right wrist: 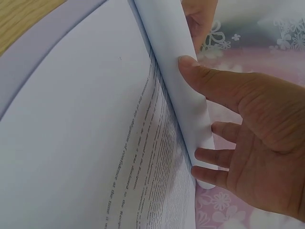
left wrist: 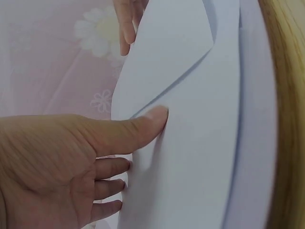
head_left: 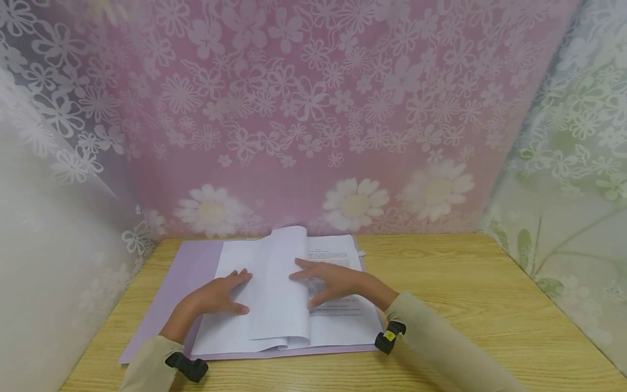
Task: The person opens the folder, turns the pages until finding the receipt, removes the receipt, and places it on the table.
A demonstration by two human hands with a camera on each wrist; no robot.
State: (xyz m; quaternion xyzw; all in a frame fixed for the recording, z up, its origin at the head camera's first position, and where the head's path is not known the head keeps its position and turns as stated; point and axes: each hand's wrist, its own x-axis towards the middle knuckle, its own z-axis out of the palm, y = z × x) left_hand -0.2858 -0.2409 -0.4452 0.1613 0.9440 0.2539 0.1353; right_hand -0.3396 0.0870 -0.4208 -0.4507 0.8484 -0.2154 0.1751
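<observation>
A purple folder [head_left: 196, 267] lies spread on the table, with white paper sheets inside it. One sheet [head_left: 289, 288] is curled over in the middle, its fold standing toward the right side. With fingers spread, my right hand [head_left: 330, 280] touches this curled sheet; in the right wrist view the thumb [right wrist: 190, 64] rests along the roll. My left hand [head_left: 217, 296] is over the left-hand page [head_left: 230, 332], fingers extended, and the thumb [left wrist: 155, 117] lies against the paper in the left wrist view. Printed text shows on the right-hand page [head_left: 338, 326].
The folder rests on a wood-grain table [head_left: 441, 283], whose surface extends to its right. A pink flowered backdrop [head_left: 313, 136] rises behind the table, and pale flowered panels stand at both sides. Black wrist cameras sit on both sleeves.
</observation>
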